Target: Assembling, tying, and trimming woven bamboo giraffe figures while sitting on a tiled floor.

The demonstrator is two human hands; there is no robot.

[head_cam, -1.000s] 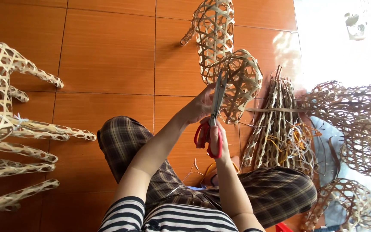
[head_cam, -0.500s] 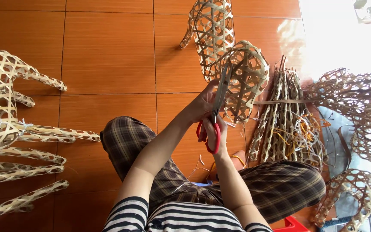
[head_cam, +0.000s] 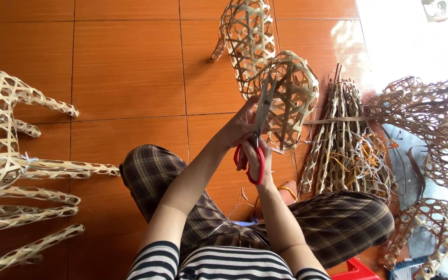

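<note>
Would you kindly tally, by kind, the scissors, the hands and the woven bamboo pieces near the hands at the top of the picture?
Red-handled scissors: 1
Hands: 2, the left hand and the right hand
Woven bamboo pieces: 2, the rounded one at the blades and the longer one behind it
Total: 5

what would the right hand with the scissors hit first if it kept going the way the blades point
Most likely the woven bamboo basket. The right hand holds the red-handled scissors with the blades aimed up into the basket's open weave, the tips already at its strips. Depth is hard to judge from above.
</note>
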